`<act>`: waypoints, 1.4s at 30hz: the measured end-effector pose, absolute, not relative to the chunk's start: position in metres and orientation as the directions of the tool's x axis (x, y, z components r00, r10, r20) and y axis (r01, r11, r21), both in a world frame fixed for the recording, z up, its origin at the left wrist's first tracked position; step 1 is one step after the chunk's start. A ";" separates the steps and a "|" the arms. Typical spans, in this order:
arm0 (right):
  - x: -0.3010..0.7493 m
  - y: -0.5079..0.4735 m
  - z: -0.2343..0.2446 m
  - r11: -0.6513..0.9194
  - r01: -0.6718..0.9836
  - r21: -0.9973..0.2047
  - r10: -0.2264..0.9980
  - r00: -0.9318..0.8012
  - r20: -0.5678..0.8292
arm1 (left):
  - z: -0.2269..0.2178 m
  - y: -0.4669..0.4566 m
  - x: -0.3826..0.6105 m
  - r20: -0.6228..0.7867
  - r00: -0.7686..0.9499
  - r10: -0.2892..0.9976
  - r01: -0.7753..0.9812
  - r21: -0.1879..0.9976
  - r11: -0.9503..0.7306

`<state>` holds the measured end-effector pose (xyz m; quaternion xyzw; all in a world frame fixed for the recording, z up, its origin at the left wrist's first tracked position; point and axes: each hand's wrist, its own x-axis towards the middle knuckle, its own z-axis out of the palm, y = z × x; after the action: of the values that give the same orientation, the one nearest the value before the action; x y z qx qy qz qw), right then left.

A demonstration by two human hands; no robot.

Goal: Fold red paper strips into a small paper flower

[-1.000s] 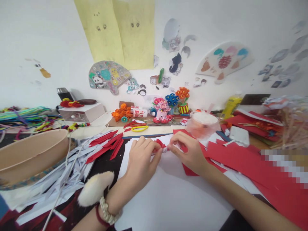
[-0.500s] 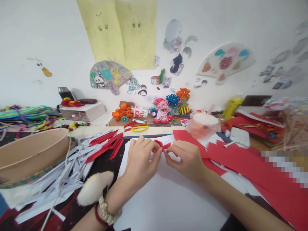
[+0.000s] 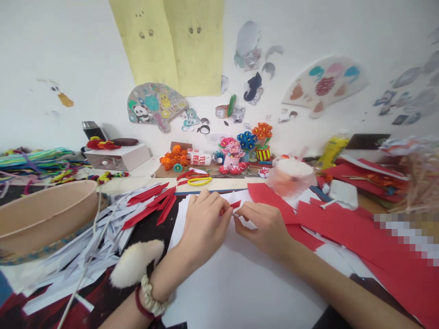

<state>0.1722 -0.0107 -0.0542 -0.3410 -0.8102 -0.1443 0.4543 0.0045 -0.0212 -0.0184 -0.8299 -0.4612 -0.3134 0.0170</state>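
Between my two hands is a small strip of red paper (image 3: 235, 204), mostly covered by fingers. My left hand (image 3: 206, 224) pinches its left end between thumb and forefinger. My right hand (image 3: 262, 226) is closed in a pinch at the right end, its fingertips touching the paper's edge. Both hands hover over a stack of white paper (image 3: 236, 278). Folded red paper strips (image 3: 151, 208) lie left of my left hand, on top of many white paper strips (image 3: 92, 246). Large red paper sheets (image 3: 346, 233) spread out to the right.
A beige oval basin (image 3: 48, 212) stands at the left, with a white cable (image 3: 95, 219) beside it. Yellow-handled scissors (image 3: 199, 181) lie behind my hands. A plastic-wrapped cup (image 3: 291, 176), a yellow bottle (image 3: 332, 151) and handmade flowers (image 3: 247, 142) stand along the back.
The red strip has turned slightly, and less of it shows beside my left thumb. Both hands stay in nearly the same place; the view has shifted a little.
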 end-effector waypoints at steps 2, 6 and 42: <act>0.173 -0.010 -0.055 0.738 0.666 -0.106 0.437 -0.353 0.827 | -0.015 -0.020 0.002 0.531 0.356 0.769 0.780 0.285 -0.557; 0.174 -0.009 -0.054 0.755 0.633 -0.171 0.477 -0.352 0.806 | -0.008 -0.017 -0.004 0.514 0.310 0.800 0.771 0.355 -0.528; 0.178 -0.010 -0.055 0.758 0.487 -0.434 0.641 -0.438 0.630 | -0.006 -0.009 -0.007 0.367 0.353 0.861 0.634 0.582 -0.509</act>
<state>0.1784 -0.0096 -0.0548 -0.3348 -0.8426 0.0940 0.4113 -0.0074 -0.0088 -0.0060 -0.8043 -0.4647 -0.3278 -0.1724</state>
